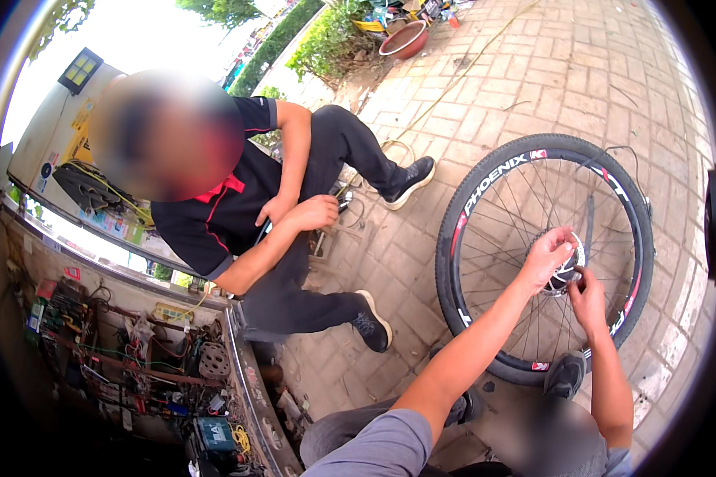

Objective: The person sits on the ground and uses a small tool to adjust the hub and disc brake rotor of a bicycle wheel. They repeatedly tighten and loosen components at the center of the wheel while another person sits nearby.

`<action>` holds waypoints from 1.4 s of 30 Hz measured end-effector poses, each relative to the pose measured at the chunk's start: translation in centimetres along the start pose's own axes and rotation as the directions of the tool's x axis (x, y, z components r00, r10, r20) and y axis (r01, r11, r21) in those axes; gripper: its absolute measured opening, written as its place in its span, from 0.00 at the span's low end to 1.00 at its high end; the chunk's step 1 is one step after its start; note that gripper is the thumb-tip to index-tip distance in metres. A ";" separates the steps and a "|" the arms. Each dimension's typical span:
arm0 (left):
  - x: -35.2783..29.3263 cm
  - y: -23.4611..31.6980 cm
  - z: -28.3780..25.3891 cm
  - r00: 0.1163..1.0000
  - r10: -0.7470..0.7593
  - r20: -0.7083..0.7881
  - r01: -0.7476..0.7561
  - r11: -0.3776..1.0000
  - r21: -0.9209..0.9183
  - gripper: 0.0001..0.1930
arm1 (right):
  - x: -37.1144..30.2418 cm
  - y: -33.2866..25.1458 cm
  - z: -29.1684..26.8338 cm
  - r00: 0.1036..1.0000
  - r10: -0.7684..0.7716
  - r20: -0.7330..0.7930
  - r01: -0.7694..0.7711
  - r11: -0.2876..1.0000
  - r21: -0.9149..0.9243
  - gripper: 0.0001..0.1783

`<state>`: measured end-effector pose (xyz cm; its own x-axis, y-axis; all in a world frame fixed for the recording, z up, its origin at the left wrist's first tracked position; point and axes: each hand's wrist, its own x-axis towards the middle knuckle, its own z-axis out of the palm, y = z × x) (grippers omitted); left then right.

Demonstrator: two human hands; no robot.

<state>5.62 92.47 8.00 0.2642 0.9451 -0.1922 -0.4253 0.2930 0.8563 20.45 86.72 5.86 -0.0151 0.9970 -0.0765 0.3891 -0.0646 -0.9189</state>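
A bicycle wheel [447,262] with a knobby black tyre lies on the paving at the right, its hub side with a silver brake disc [582,253] facing up. My left hand [546,261] is over the hub, thumb and fingers drawn together at the disc's upper left. On the lower right of the disc, my right hand [587,300] has its fingertips pinched close to the hub centre. Anything small between the fingers of either hand is too tiny to make out. My shoe [566,374] is at the tyre's near edge.
Another person in a dark shirt [207,226] sits at the left, forearms over the legs. Below them, a cluttered rack [135,358] holds tools and parts. A reddish basin [406,41] and shrubs [330,48] stand far off. A yellowish hose [461,77] crosses the paving.
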 end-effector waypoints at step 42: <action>0.1 -0.1 2.2 0.979 -0.008 -0.202 0.061 0.964 0.258 0.14 | 9.6 7.0 2.3 0.912 -0.084 0.401 -0.087 0.917 0.390 0.09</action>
<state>7.60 92.26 8.98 0.0879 0.9524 -0.2920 -0.1707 0.3032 0.9375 20.88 95.75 -2.23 -0.4154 0.8975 -0.1481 -0.0011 -0.1633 -0.9866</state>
